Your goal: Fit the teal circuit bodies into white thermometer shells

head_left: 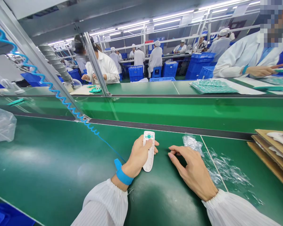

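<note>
My left hand [138, 154] grips a long white plastic housing [149, 158] with a rounded lower end, held above the green work surface. Near its top sits a small green part [149, 136], and my thumb presses on the shell just below it. To the right, my right hand [191, 166] is apart from the housing, its fingers loosely curved and the thumb separate, with nothing visible in it. Clear plastic film pieces [226, 166] lie behind and beside that hand. Around my left wrist is a blue strap [124, 174] with a coiled blue cord [68, 102].
Cardboard sheets holding white parts [277, 146] are stacked at the right. A clear plastic bag [2, 125] lies at the left edge. Beyond the bench runs a green conveyor belt [179, 111], with a metal post [49, 69] at left. Co-workers sit across it.
</note>
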### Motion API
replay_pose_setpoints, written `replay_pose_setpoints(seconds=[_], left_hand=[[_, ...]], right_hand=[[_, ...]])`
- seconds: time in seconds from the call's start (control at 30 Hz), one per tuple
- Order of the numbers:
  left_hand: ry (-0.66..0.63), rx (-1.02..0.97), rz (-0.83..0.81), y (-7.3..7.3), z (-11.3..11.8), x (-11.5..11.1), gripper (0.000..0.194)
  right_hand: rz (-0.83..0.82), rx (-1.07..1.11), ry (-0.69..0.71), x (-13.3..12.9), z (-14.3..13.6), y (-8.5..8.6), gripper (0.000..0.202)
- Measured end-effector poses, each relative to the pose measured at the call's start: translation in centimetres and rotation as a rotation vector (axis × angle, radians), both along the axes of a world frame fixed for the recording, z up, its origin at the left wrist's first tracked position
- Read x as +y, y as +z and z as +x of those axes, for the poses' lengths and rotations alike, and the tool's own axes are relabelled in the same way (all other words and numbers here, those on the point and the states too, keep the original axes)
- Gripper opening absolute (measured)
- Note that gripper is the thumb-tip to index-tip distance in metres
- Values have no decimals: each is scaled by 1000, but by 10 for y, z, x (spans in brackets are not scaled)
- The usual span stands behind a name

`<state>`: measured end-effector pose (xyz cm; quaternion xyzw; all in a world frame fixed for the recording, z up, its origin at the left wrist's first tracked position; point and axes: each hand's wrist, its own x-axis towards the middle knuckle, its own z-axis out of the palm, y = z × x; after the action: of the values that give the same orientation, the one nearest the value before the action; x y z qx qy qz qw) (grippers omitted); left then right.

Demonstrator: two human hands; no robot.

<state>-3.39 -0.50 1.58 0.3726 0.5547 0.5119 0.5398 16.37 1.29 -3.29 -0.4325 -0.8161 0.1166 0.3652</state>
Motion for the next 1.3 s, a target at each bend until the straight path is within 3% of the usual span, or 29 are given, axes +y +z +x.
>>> replay_pose_setpoints(seconds=[0.4, 0.8, 1.07, 1.3], left_hand=[[-3, 30, 6, -3, -1, 0, 22], [136, 97, 15, -7, -4, 3, 50], [127, -78, 49, -11, -3, 6, 55], [124, -35, 45, -10, -2, 4, 49]], right_hand=[[1, -7, 0, 0, -2, 3, 16], [115, 39, -7, 3, 1, -6, 19], [178, 39, 17, 6, 1, -9, 21], [230, 33, 21, 8, 1, -10, 24]])
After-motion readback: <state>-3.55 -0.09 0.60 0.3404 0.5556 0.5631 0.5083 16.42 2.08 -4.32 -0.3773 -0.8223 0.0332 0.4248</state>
